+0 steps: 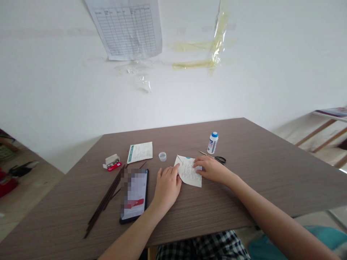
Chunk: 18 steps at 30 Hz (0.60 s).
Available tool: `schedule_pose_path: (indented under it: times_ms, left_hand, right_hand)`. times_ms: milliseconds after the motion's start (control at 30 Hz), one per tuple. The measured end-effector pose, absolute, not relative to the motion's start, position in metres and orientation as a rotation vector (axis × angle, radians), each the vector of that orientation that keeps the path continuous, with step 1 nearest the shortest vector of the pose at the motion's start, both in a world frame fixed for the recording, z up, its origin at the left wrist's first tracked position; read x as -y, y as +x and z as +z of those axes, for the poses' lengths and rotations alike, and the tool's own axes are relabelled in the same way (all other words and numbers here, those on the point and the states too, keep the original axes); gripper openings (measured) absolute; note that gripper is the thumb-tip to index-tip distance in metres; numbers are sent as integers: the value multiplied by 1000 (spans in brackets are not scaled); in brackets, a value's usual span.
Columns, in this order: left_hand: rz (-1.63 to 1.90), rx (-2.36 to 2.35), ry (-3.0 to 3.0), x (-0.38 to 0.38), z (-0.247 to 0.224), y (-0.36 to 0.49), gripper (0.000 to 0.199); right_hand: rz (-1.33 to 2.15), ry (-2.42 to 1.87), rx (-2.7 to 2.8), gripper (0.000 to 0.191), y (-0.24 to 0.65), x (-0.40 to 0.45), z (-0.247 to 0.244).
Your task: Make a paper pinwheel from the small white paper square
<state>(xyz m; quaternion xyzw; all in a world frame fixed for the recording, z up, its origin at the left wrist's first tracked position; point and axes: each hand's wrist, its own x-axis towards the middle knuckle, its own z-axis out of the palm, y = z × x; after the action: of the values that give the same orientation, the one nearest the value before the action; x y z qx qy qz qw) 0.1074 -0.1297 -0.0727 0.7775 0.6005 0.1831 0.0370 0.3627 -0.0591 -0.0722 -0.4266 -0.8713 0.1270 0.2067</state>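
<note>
Near the middle of the worktop (244,187), a folded sheet of printed paper (189,177) lies flat, pinned down by both hands. The left hand (166,188) rests with its fingertips (176,167) pressed on the sheet's left side, while the right hand (213,169) lies across the right part, its fingers (198,167) spread over the print. Neither hand is clenched or grasping; they press rather than grip. The sheet is pale, carries small lines of text, and comes to a sharp corner at its far left. Its layers could lift if the pressure eased, since a fresh fold tends to spring back, and with so light a hold, a sideways push could skew it.

Just beyond the right hand, a pair of black-handled scissors (220,159) lies with its blades pointing left toward the sheet, where a careless wrist could catch them. Behind them, a white bottle with a blue cap (213,142) stands upright and could topple if an arm reached across it. Left of the sheet sit a small clear plastic cap (162,156), a printed card with a green edge (139,152) and an open red-and-white carton (112,162). Thin dark sticks (104,202) fan toward the near edge beside a phone (134,195), and could roll off if bumped.
</note>
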Motion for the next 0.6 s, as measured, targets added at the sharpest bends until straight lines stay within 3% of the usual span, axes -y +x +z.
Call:
schedule_pose_path:
  times_ms: [267, 467, 600]
  left_hand:
    - [689, -1841, 2338, 121, -79, 108, 48]
    - [771, -1765, 2369, 117, -81, 109, 26]
    - [710, -1722, 2409, 119, -76, 111, 24]
  right_hand:
    - [359, -1166, 2430, 24, 361, 60, -72]
    - [408, -1170, 2411, 22, 358, 61, -72]
    - [374, -1179, 2426, 22, 358, 60, -75]
